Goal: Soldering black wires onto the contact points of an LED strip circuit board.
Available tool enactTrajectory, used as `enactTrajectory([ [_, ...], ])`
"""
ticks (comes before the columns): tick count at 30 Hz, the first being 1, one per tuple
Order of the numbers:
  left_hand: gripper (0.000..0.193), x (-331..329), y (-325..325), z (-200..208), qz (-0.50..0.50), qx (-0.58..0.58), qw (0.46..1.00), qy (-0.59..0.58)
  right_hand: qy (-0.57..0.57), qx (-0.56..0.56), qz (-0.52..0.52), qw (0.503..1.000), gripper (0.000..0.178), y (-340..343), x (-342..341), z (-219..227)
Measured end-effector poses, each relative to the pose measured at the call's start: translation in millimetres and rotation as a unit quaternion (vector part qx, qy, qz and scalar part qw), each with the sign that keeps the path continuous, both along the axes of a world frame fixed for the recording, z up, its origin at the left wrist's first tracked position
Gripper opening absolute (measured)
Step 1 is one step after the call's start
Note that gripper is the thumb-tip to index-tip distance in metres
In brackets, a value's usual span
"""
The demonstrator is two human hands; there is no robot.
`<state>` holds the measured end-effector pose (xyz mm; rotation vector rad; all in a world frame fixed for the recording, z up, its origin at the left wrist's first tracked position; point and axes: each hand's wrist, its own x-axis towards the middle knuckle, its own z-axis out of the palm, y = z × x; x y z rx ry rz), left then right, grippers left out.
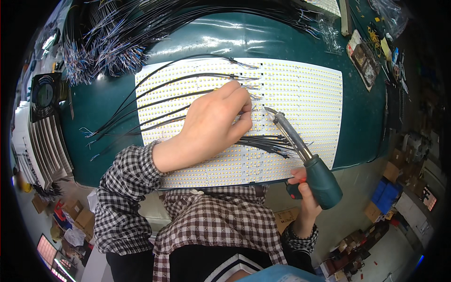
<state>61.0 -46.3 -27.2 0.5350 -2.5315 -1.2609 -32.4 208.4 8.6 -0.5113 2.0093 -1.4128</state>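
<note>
A white LED panel with rows of small yellow chips lies on the table in front of me. My left hand rests over its middle, thumb and fingers pinched on the end of a black cable mostly hidden beneath the hand. Thin bare wire ends poke out near the fingertips. In my right hand is a green-handled soldering iron, its dark tip slanting up and left, close to the pinched wires. Several black cables reach across the panel's left half. A loose bunch of cables lies below my left fingers.
Large bundles of black cables with blue and white ends cover the back left of the green table. A small fan stands at the left edge. On the right lies a worn tray beside loose wires. Boxes sit on the floor.
</note>
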Motion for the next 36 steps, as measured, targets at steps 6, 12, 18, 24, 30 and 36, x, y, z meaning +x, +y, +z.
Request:
enactTrajectory([
  [6,0.009,1,-2,5,0.003,0.014,1.0,0.0,-0.033,-0.058,-0.021,0.998,0.049,12,1,-7],
  [12,0.01,-9,-13,9,-0.062,-0.032,0.998,-0.008,-0.054,-0.053,-0.03,0.997,0.053,14,-3,-3],
  [18,0.01,-15,-22,10,-0.111,-0.024,0.991,-0.069,-0.029,0.009,-0.044,0.999,0.036,4,0,7],
  [24,0.009,-15,-22,11,-0.11,0.007,0.992,-0.066,-0.013,-0.023,0.015,1.0,0.029,8,-7,-1],
  [30,0.009,-14,-23,11,-0.11,0.002,0.992,-0.066,-0.017,-0.019,0.012,1.0,0.026,15,-5,-7],
  [36,0.009,-15,-23,11,-0.113,0.001,0.991,-0.067,-0.023,-0.027,0.005,0.999,0.026,13,-4,-8],
])
